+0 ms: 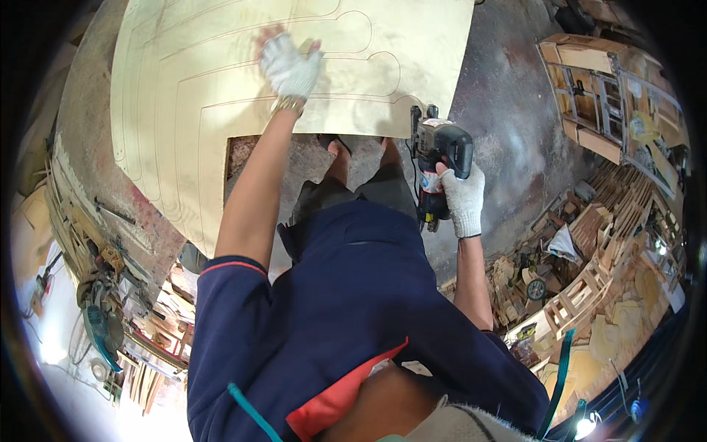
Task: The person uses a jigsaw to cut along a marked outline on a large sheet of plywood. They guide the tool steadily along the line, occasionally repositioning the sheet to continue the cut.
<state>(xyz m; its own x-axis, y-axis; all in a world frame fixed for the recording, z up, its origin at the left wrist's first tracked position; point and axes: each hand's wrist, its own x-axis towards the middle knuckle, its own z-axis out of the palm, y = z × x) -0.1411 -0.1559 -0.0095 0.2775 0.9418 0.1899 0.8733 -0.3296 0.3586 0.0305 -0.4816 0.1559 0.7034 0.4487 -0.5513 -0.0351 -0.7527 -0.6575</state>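
Observation:
A large pale sheet of plywood (169, 125) lies in front of me, marked with red curved outlines and with a corner cut out of its near side. My left hand (291, 68), in a white knitted glove, rests flat on the sheet across the lines. Its fingers are apart, with the tips slightly blurred. In my right hand (465, 202), also gloved, is a black and grey jigsaw (449, 147), with the fingers wrapped round its body. The tool's front end is at the sheet's near right edge, by the end of a red line. Its blade is hidden.
Under the sheet is a grey, stained work surface (508, 110). A wooden frame cabinet (589, 88) stands at the far right. Wood offcuts (596, 243) are piled along the right. At lower left lie a green power tool (99, 328) and more scraps.

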